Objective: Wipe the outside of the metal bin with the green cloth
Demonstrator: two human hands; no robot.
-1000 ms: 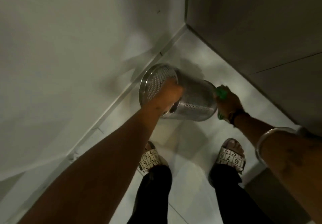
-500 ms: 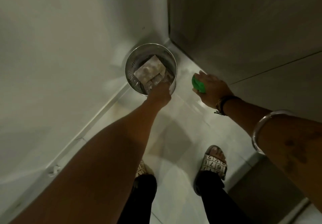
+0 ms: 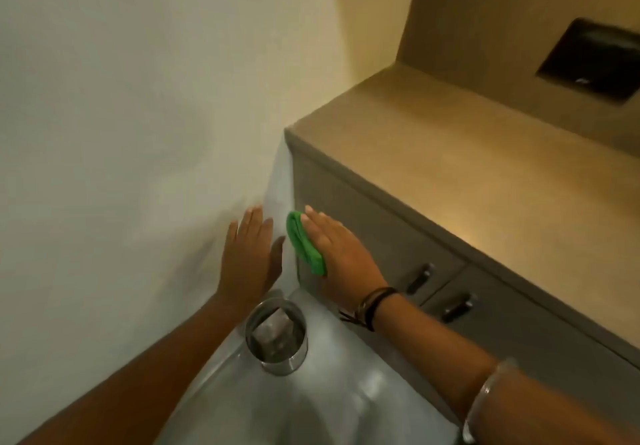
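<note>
The metal bin (image 3: 277,363) stands upright on the floor in the corner, below my hands, with crumpled paper inside. Nothing touches it. My left hand (image 3: 248,257) is raised above it with flat, spread fingers and holds nothing. My right hand (image 3: 337,254) lies flat with the folded green cloth (image 3: 304,243) held under its palm and fingers, against the side of the brown cabinet (image 3: 363,216). Both hands are well above the bin's rim.
A pale wall (image 3: 121,115) runs along the left. The cabinet's countertop (image 3: 467,174) fills the right, with two dark drawer handles (image 3: 420,276) on its front and a dark recess (image 3: 594,60) in the wall above. Light floor (image 3: 294,410) lies below.
My left hand let go of the bin, which now stands upright in the corner. Both hands rose away from it and the view tilted up; the cloth moved onto the cabinet side.
</note>
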